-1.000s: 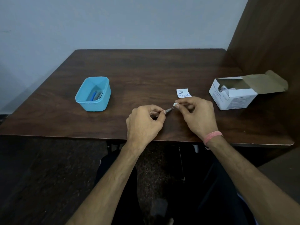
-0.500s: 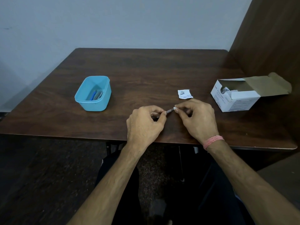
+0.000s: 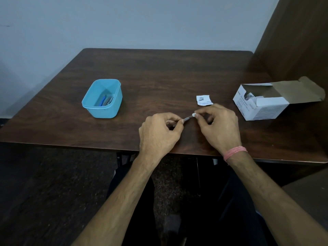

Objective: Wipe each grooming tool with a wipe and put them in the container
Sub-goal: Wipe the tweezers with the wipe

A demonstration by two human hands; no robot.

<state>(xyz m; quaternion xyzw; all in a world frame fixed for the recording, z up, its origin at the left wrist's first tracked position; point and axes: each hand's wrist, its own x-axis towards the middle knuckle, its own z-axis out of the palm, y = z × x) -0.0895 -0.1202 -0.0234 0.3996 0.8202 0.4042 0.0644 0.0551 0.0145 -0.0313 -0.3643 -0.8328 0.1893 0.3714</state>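
A: Where is the tool?

B: A slim metal grooming tool (image 3: 187,119) sits between the two hands, above the near part of the counter (image 3: 159,77), well to the right of the blue container (image 3: 113,110). The left hand (image 3: 159,135) pinches its near end between thumb and forefinger, the other fingers curled under.

A: And the right hand?

B: The right hand (image 3: 218,126) pinches a small white wipe (image 3: 194,114) against the tool's far tip. A pink band (image 3: 235,152) circles that wrist.

A: What is in the container?

B: It stands open, to the left of both hands. Something blue and something metallic lie on its floor; I cannot tell exactly what they are.

A: Anything else near it?

B: A torn white wrapper (image 3: 204,99) lies flat on the counter, right of the container and just beyond the right hand. Farther right again, an open white cardboard box (image 3: 260,107) lies with its flap folded back, sachets showing inside.
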